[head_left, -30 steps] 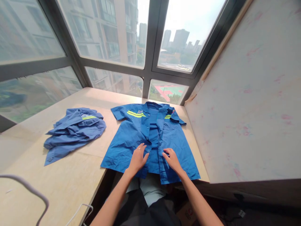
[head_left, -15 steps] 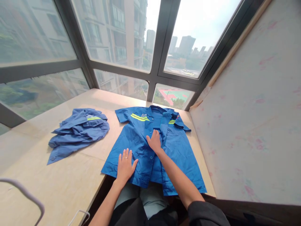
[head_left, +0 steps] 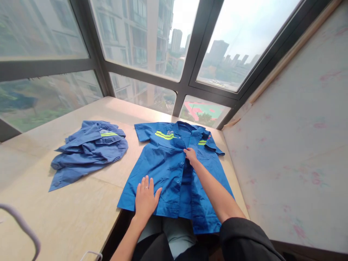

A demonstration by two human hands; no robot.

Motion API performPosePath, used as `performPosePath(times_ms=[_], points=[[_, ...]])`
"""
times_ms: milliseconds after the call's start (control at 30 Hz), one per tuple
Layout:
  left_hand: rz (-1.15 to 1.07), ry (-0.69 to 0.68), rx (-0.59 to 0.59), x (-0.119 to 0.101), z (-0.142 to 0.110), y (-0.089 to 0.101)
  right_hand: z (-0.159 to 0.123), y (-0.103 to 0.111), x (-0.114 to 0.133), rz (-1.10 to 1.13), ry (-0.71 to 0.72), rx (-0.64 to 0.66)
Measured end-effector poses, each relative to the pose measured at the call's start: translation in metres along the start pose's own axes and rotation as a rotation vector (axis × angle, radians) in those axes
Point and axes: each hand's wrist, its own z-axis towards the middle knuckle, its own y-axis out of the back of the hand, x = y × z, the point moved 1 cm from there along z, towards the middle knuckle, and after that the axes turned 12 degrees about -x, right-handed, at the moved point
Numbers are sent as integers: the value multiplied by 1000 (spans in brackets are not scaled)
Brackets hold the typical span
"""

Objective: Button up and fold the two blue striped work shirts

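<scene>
A blue short-sleeved work shirt (head_left: 161, 165) with yellow-green stripes lies front up, its collar toward the window and its front partly unbuttoned. My left hand (head_left: 146, 198) rests flat on the lower left of the shirt, fingers stretched out, a ring on one of them. At mid-chest, my right hand (head_left: 191, 156) pinches the edge of the shirt's button front. Below that hand the two front edges stand apart, showing the darker inside. The shirt's hem hangs slightly over the table's front edge.
Left of the shirt, a second blue garment (head_left: 91, 152) with yellow-green stripes lies folded and crumpled on the pale wooden table (head_left: 92, 197). Windows with a dark frame (head_left: 141, 74) close off the back, and a flowered wall (head_left: 288, 145) the right side. A grey curved cable (head_left: 25, 224) is at lower left.
My right hand has closed on the button edge and pulled it slightly, and the left front panel lies smoother. My left hand stays flat on the shirt. The camera view has shifted a little.
</scene>
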Motion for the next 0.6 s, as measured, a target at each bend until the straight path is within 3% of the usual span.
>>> performPosePath(times_ms=[100,200,300,400,500,600], points=[[-44,44,57,-4,10,4,-13,13,-3,-12,-13,9],[-137,27,32,-14,22,7,-31,38,-4,-8,54,9],[-216,-82,-6,-30,31,4,-53,70,-13,-34,110,-9],[-259,-214,54,-48,34,-5,-77,94,-29,-188,135,-36],[-245,-279,147,-63,31,-18,-105,103,-45,-344,142,23],[-207,-280,164,-70,28,-25,-138,96,-55,-380,190,131]])
